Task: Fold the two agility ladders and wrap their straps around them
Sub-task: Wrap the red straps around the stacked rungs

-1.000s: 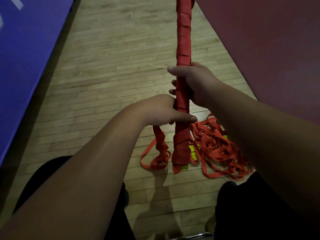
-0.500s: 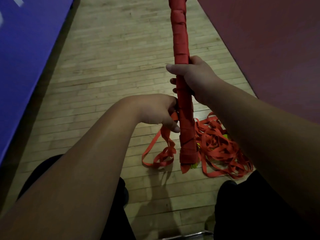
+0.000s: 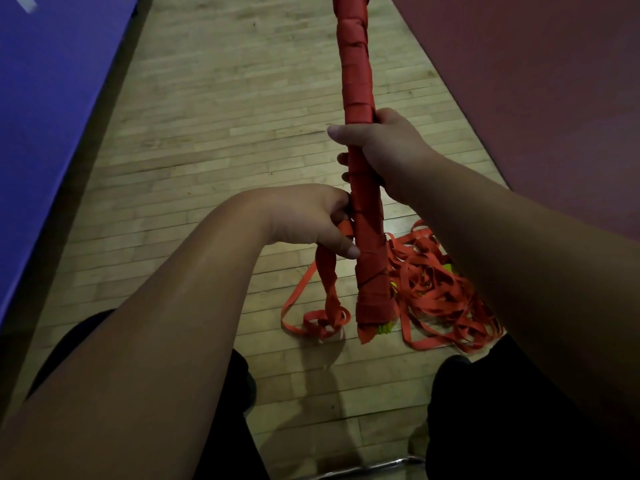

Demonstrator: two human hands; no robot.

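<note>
The right hand (image 3: 377,150) grips the upright wrapped ladder (image 3: 360,98) mid-length. The left hand (image 3: 311,220) has swung from its front to its left side, pinching the loose strap (image 3: 327,282). Wrapping nears the lower end; the second ladder (image 3: 440,289) lies tangled on the floor (image 3: 207,133).

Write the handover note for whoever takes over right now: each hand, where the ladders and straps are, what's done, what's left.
Right hand: grips the wrapped ladder bundle mid-length, lower end near the wooden floor.
Left hand: pinches the loose strap beside the bundle; its tail coils on the floor.
Done: the bundle is wrapped along nearly all its visible length.
Left: wind on and secure that tail, then fold and wrap the tangled heap on the floor behind the bundle, seemingly the second ladder.
</note>
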